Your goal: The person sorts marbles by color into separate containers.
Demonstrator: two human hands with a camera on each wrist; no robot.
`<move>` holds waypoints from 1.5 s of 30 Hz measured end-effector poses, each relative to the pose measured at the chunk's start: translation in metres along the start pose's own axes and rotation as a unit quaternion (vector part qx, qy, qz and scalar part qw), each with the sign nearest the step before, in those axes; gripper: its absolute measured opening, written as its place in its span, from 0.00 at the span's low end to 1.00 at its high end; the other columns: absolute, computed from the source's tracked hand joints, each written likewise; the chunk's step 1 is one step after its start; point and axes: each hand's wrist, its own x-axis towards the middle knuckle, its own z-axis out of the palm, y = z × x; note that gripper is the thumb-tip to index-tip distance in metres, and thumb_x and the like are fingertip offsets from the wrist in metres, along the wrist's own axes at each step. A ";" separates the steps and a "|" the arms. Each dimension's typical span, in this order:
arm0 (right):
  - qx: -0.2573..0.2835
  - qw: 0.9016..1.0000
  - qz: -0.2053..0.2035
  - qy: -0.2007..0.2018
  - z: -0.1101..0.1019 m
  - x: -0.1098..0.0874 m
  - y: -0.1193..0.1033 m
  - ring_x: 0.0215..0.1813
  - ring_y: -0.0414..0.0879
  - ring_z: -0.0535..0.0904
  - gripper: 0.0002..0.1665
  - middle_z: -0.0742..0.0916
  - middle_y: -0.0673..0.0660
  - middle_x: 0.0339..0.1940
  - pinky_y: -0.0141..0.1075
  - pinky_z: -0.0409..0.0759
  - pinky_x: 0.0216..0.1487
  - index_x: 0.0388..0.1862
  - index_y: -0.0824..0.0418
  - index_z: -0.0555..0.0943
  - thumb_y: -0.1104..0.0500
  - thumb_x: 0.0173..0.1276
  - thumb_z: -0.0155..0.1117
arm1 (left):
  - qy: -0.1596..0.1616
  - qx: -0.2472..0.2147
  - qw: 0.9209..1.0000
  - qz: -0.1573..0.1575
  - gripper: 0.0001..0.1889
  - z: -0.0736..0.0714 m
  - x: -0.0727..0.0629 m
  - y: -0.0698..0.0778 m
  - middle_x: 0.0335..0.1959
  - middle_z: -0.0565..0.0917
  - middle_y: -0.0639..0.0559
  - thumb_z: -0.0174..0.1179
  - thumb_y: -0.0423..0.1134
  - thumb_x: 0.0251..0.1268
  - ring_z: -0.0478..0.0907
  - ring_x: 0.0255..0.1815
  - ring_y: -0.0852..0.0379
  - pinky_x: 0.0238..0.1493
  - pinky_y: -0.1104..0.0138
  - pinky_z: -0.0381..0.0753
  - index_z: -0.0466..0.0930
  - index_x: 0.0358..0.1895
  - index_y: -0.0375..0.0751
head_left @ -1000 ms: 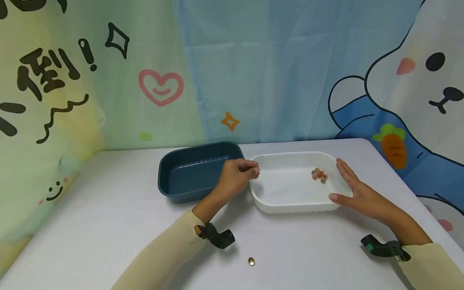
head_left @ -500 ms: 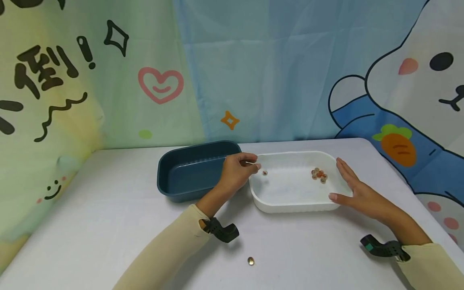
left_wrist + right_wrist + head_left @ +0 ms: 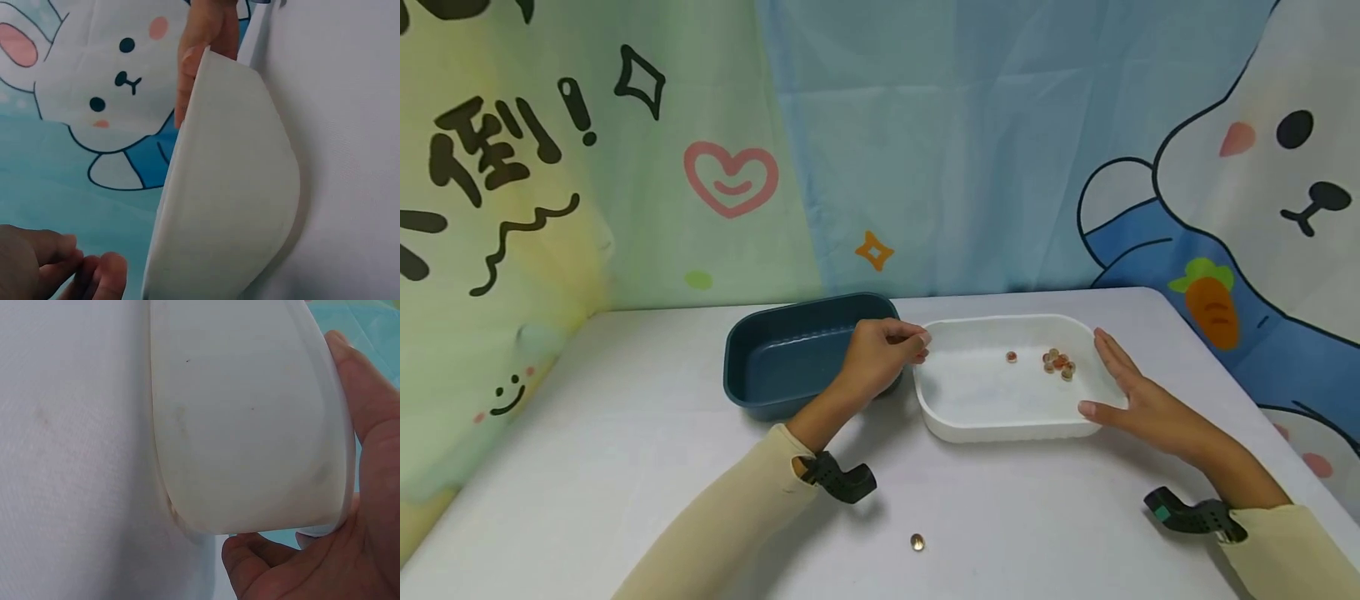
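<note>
A white tray (image 3: pixel 1000 408) stands on the table, holding a cluster of several small amber-brown beads (image 3: pixel 1057 362) and one bead (image 3: pixel 1011 357) lying apart to their left. My left hand (image 3: pixel 878 354) hovers at the tray's left rim, fingers loosely curled, with nothing showing between the fingertips; in the left wrist view the fingertips (image 3: pixel 112 269) sit beside the tray wall. At the tray's right end, my right hand (image 3: pixel 1150 408) holds the corner, thumb over the rim and fingers along the outside. The right wrist view shows fingers (image 3: pixel 247 556) against the end wall.
Left of the white tray, partly behind my left forearm, is a dark blue-green tray (image 3: pixel 775 408). A shiny gold bead (image 3: pixel 917 542) lies on the white table (image 3: pixel 625 433) near the front. A printed cloth (image 3: pixel 925 150) hangs behind the table.
A bead has come out of my left hand into the white tray and moved right toward the cluster. My left hand has drawn slightly left. The right hand has stayed in place.
</note>
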 end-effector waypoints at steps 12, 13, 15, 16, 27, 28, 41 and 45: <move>-0.006 1.000 -0.008 0.001 0.000 0.000 0.001 0.75 0.69 0.31 0.63 0.33 0.57 0.78 0.76 0.52 0.53 0.78 0.49 0.28 0.50 0.67 0.67 | -0.043 0.124 0.990 0.058 0.08 -0.023 -0.037 0.006 0.28 0.83 0.53 0.61 0.35 0.67 0.80 0.30 0.58 0.31 0.67 0.77 0.87 0.40 0.34; -0.006 1.000 -0.008 0.001 0.000 0.000 0.001 0.75 0.69 0.31 0.63 0.33 0.57 0.78 0.76 0.52 0.53 0.78 0.49 0.29 0.50 0.67 0.67 | -0.046 0.130 0.989 0.063 0.08 -0.023 -0.041 0.004 0.27 0.83 0.54 0.61 0.35 0.67 0.79 0.29 0.58 0.30 0.67 0.76 0.87 0.39 0.36; -0.006 1.000 -0.006 0.001 0.000 -0.001 0.001 0.75 0.69 0.31 0.62 0.33 0.57 0.78 0.76 0.52 0.53 0.79 0.49 0.29 0.50 0.67 0.66 | -0.053 0.133 0.988 0.066 0.07 -0.021 -0.049 0.003 0.26 0.82 0.55 0.61 0.35 0.67 0.78 0.28 0.58 0.29 0.68 0.76 0.88 0.38 0.37; -0.004 1.000 -0.004 0.000 0.000 -0.001 0.002 0.75 0.69 0.31 0.63 0.33 0.57 0.78 0.76 0.52 0.53 0.79 0.49 0.28 0.50 0.67 0.66 | -0.058 0.130 0.988 0.067 0.06 -0.020 -0.052 0.002 0.26 0.82 0.55 0.62 0.34 0.67 0.78 0.28 0.59 0.29 0.68 0.76 0.88 0.38 0.37; -0.010 1.000 -0.001 0.002 0.000 -0.002 0.000 0.75 0.70 0.30 0.62 0.32 0.56 0.78 0.77 0.53 0.50 0.78 0.48 0.28 0.48 0.67 0.66 | -0.097 0.102 0.986 0.084 0.06 -0.005 -0.075 -0.002 0.30 0.83 0.56 0.63 0.34 0.66 0.81 0.30 0.63 0.33 0.68 0.81 0.88 0.37 0.37; -0.010 1.000 -0.001 0.001 0.000 -0.002 -0.001 0.75 0.70 0.30 0.62 0.32 0.56 0.78 0.77 0.52 0.50 0.78 0.48 0.28 0.48 0.67 0.66 | -0.098 0.103 0.986 0.087 0.05 -0.004 -0.077 -0.004 0.30 0.83 0.57 0.63 0.33 0.65 0.81 0.30 0.63 0.33 0.68 0.81 0.88 0.37 0.37; -0.014 1.000 -0.001 0.002 0.000 -0.002 0.000 0.75 0.69 0.30 0.62 0.33 0.55 0.78 0.77 0.52 0.50 0.79 0.48 0.29 0.47 0.67 0.65 | -0.140 0.110 0.983 0.055 0.04 -0.001 -0.107 -0.018 0.32 0.83 0.61 0.64 0.30 0.63 0.80 0.31 0.65 0.35 0.69 0.81 0.87 0.37 0.39; -0.012 1.000 -0.002 0.001 0.000 -0.001 -0.001 0.75 0.68 0.30 0.62 0.32 0.54 0.78 0.77 0.51 0.51 0.78 0.47 0.29 0.48 0.67 0.65 | -0.151 0.109 0.981 0.056 0.04 -0.002 -0.113 -0.023 0.32 0.83 0.61 0.64 0.28 0.62 0.80 0.31 0.66 0.35 0.70 0.81 0.87 0.37 0.36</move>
